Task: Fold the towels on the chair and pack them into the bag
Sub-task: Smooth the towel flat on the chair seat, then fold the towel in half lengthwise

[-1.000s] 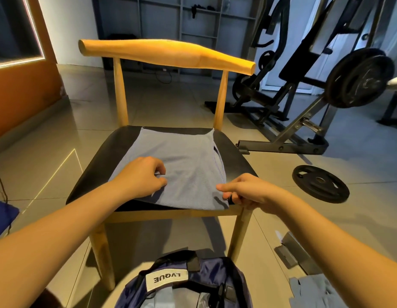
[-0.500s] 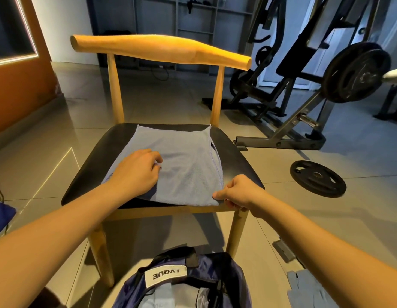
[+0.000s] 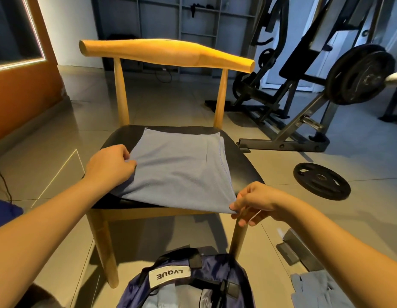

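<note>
Matt cloth towel (image 3: 179,165) — wooden chair (image 3: 166,52)

Chair (image 3: 239,156) black seat carries blue towel (image 3: 179,170); floor (image 3: 171,103) holds bag (image 3: 215,283), weight plate (image 3: 321,181), grey cloth (image 3: 315,290).

- Blue-grey towel (image 3: 182,165) lies spread on the black seat of a wooden chair (image 3: 166,52), frame centre.
- Left hand (image 3: 108,165) pinches the towel's left edge, mid-left.
- Right hand (image 3: 255,203) pinches its near right corner at the seat's front edge.
- Open navy bag (image 3: 217,266) on the floor, bottom centre.
- Grey cloth (image 3: 315,287) bottom right; weight plate (image 3: 322,181) on the floor, right.
</note>
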A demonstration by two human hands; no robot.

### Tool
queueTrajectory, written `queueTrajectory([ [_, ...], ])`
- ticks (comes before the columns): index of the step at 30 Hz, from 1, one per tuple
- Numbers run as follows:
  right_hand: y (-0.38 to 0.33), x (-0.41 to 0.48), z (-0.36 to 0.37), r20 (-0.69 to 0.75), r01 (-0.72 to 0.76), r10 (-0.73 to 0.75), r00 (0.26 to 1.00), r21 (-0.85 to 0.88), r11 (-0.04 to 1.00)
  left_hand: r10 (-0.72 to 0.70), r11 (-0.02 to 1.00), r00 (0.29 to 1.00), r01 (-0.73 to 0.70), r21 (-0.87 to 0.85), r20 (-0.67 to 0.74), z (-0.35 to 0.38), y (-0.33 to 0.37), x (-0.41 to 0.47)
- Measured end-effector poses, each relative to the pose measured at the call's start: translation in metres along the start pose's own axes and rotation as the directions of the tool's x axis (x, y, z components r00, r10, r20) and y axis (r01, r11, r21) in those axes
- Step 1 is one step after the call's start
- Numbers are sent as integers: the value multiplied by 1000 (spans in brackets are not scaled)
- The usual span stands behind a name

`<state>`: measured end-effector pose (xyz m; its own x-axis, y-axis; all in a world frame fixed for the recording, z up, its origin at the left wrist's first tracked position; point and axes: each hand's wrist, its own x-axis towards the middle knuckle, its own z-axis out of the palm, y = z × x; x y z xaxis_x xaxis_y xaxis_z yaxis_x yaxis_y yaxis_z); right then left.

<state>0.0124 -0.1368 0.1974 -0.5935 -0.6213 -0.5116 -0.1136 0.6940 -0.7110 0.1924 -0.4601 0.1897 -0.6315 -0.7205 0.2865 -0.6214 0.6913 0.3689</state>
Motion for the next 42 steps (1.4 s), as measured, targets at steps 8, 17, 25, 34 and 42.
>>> queueTrajectory([
  [8,-8,0,-16,87,-98,113,990,-153,983,-180,962,958,219,-164,225,-4,6,25],
  [17,-56,49,-50,-379,59,-63,923,-22,998,-226,933,928,293,-207,296,16,21,94],
  [25,-98,171,-74,-547,85,-46,836,47,995,-202,925,932,283,-255,302,49,36,167],
  [34,-107,198,-98,-513,-73,114,851,99,992,-189,833,933,317,-453,305,59,21,200],
  [42,-103,208,-103,-507,-55,86,858,75,996,-118,915,916,250,-315,384,65,30,212],
])
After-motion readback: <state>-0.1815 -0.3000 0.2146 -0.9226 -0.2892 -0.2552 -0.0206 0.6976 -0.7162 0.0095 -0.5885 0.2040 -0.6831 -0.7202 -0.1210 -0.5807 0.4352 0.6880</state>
